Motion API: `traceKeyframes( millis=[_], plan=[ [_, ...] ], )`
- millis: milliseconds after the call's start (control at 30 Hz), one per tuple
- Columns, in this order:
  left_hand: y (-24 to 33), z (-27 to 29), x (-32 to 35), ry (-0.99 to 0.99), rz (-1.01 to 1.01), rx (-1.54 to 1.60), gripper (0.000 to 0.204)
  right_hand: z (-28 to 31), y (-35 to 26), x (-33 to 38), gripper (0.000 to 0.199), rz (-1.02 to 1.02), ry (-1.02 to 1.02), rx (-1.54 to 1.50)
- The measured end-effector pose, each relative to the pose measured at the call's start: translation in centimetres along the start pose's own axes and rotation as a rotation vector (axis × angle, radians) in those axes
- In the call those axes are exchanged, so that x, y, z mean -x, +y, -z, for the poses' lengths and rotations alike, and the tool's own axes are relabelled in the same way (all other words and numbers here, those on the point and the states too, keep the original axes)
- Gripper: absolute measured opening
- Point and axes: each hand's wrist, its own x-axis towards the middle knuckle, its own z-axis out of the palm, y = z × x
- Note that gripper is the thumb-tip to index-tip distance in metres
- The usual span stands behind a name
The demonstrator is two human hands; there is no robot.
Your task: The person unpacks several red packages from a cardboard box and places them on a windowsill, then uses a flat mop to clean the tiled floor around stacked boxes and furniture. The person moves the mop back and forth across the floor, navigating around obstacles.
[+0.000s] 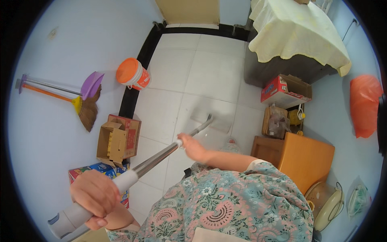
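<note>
A long flat mop (155,161) with a shiny metal pole slants across in front of me. My left hand (95,192) is wrapped round its thick white grip at the lower left. Further down the pole, by a white collar, the fingers of my right hand (192,148) close round it. The mop head (221,126) lies on the pale floor tiles (211,78) ahead of my feet; it is smeared by motion and looks whitish or see-through.
Along the left wall stand an orange-lidded bucket (128,71) and an open carton (111,141); a broom (88,111) and purple dustpan (92,84) hang above. On the right are a cloth-covered cabinet (296,34), a red box (274,92) and an orange-brown wooden cabinet (306,159).
</note>
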Motion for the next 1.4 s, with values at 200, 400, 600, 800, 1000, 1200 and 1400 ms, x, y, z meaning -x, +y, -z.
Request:
traceKeyframes(
  millis=[200, 400, 600, 800, 1000, 1200, 1400],
  plan=[
    [-1.3, 0.4, 1.7, 0.476, -0.135, 0.061, 0.020, -0.1, -1.0, -3.7, 0.049, 0.160, -0.259, 0.064],
    [-5.6, 0.9, -2.8, 1.072, -0.246, -0.108, 0.023, 13.6, -0.6, -7.9, 0.029, -0.071, -0.007, 0.112],
    [-9.4, 1.6, -14.1, 1.087, -0.200, -0.173, 0.025, 39.6, 2.8, -14.3, 0.019, -0.067, 0.691, 0.237],
    [-17.6, 3.0, -30.9, 1.124, 0.148, -0.209, 0.017, 66.9, 6.2, -20.6, 0.020, 0.005, 1.036, -0.020],
    [-28.3, 4.7, -49.1, 0.716, 0.557, -0.299, 0.017, 82.8, 7.7, -26.1, 0.035, -0.041, 1.084, -0.582],
    [-33.5, 4.7, -58.1, 0.599, 0.621, -0.319, 0.019, 93.4, 6.8, -29.2, 0.049, -0.213, 1.292, -0.899],
    [-37.3, 5.6, -60.5, 0.547, 0.624, -0.294, 0.019, 98.3, 10.5, -32.2, 0.024, -0.163, 1.291, -0.795]
  ],
)
